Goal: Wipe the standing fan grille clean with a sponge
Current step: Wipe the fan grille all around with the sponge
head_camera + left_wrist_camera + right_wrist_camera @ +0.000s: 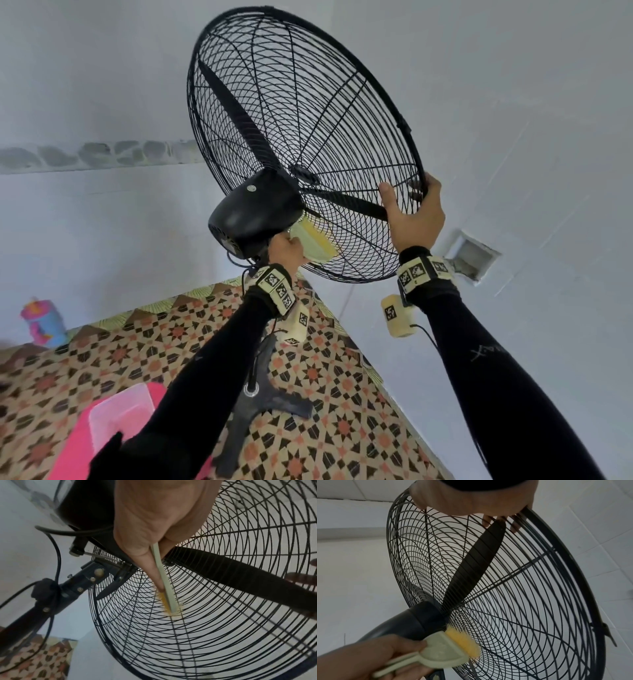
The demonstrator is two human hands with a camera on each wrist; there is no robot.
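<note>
Below the black motor housing [255, 209] of the standing fan, a person works the rear of the wire grille [308, 113] from underneath, both arms raised. The grille tilts upward, its face turned away from the housing, and one long black blade [476, 566] inside it runs from the housing out toward the rim.

The right hand [412, 212] clamps the grille's rim at the far side from the housing, its fingers [515, 526] hooked through the wires by the blade tip, apparently steadying the head.

The left hand [286, 251], the nearer of the two to the housing, closes on the pale handle of the cleaning tool [448, 650], which looks like a yellow-bristled brush rather than a sponge. Its bristles [165, 603] press against the wires just beside the housing, and its long axis points outward from the housing, along the radial spokes.

The relation that counts: uncleaned wire lies outward from the left hand, toward the rim, so the next stroke probably runs along the tool's own axis, away from the housing and across the concentric rings.

Down on the patterned floor [342, 377] past the housing sit the fan's base [263, 401] and a pink tub [120, 414].
</note>
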